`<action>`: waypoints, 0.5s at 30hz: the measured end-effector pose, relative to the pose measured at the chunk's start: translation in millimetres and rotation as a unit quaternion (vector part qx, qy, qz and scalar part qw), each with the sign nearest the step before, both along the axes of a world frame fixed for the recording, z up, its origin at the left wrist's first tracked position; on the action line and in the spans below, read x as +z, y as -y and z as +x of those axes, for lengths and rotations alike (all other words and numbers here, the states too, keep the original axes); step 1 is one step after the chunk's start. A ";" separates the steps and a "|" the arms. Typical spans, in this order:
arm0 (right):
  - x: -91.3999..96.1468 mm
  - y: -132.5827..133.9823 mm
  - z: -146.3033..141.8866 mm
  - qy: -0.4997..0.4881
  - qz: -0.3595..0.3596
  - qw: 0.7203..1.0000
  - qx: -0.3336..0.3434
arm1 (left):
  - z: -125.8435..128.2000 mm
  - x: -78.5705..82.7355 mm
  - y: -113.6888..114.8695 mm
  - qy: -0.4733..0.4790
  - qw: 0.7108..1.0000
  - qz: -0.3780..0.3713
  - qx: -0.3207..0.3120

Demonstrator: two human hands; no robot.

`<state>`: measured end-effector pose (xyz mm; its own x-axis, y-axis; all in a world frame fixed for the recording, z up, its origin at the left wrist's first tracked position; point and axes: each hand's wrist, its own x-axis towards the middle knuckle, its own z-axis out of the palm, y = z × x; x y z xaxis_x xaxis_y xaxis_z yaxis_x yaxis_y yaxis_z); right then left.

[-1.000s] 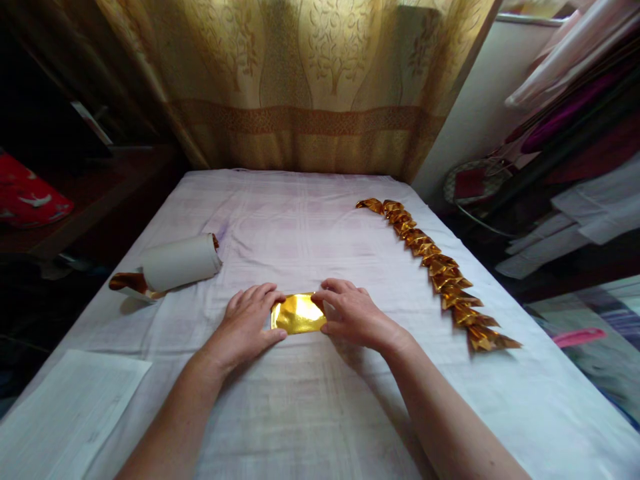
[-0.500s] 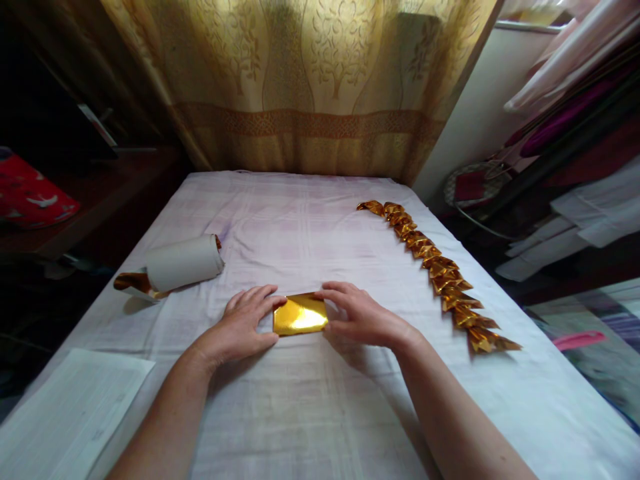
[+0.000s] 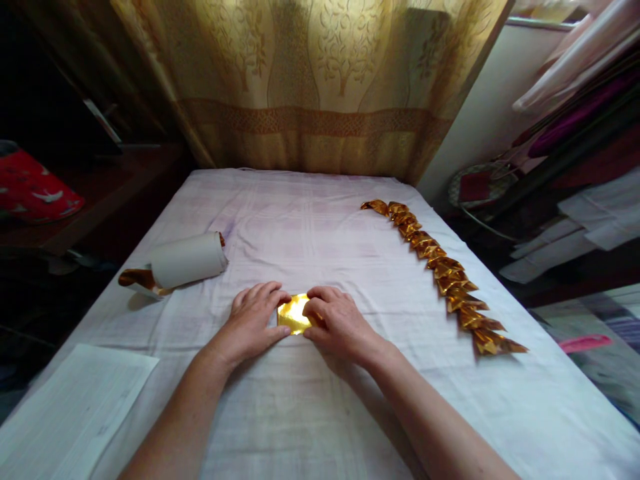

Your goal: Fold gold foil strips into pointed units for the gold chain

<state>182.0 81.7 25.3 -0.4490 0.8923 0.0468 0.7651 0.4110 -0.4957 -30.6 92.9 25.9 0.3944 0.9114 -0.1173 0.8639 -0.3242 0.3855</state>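
Pressing gold foil piece (image 3: pixel 294 315) onto white cloth (image 3: pixel 305 413), btwn L hand (image 3: pixel 253 321) and R hand (image 3: pixel 341 325), prob. to steady or crease it. Resting L hand spread, w/ thumb on near left corner & index at far left corner, well apart. Curling R hand over the right part, thumb at near edge; can't tell if pinching or just bearing down. No contact btwn hands, just a shiny strip showing in the gap. To do it well: pin left corners w/ light, even pressure, line up edges under R hand before any crease, then run a fingertip firmly & straight from near edge to far. Go easy on the shiny face, as likely to mark. Allow for give in the cloth, prob. too soft for a v. sharp crease. Well to the right of R hand, chain of folded foil (image 3: pixel 449 270); beyond & left of L hand, white roll (image 3: pixel 189 260); nearer & left of L hand, paper sheet (image 3: pixel 75 407). Best to work clear of all 3.
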 end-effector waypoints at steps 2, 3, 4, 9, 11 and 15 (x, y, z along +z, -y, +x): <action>5.2 -3.5 12.5 0.008 -0.016 1.000 0.019 | -0.7 -0.7 -0.7 -0.003 1.000 -0.002 0.001; 7.2 -4.2 17.8 0.008 -0.019 0.999 0.033 | -1.1 -0.9 -1.2 -0.006 1.000 -0.002 0.001; 8.3 -4.3 22.2 0.005 -0.020 0.999 0.045 | -1.4 -0.9 -1.7 -0.008 1.000 -0.001 0.000; 0.3 3.9 30.7 -0.031 0.017 0.997 0.074 | 3.7 1.6 3.2 -0.022 0.999 0.031 -0.007; -5.3 9.9 30.2 -0.036 0.041 0.996 0.069 | 10.4 3.3 11.0 -0.025 0.997 0.076 0.001; -13.1 23.0 27.5 -0.041 0.077 0.995 0.048 | 23.0 4.2 29.6 0.000 0.982 0.184 -0.041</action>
